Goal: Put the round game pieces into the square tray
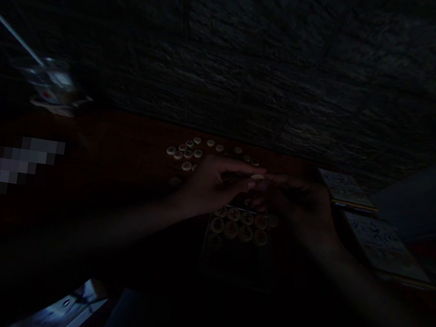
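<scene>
Pinching a pale xiangqi piece (258,176) between thumb and forefinger, the left hand (210,184) meets the right hand (305,197) just beyond a shallow tray (240,261). The right fingers bend in close to the piece's right side; it is too dark to tell whether they grip it too. The held disc shows nearly edge-on—its broad faces roughly level, its long visible axis running left to right—and its marking cannot be read.

Below, tray pieces (232,229) lie flat, markings up: two rows of four across the far end, and one more at the left of a third row. Loose pieces (188,154) are scattered on the table (132,138) past the left hand, near the stone wall (222,77). Well off to the left stands a clear cup (51,83) with a straw (15,35) slanting up and left.
</scene>
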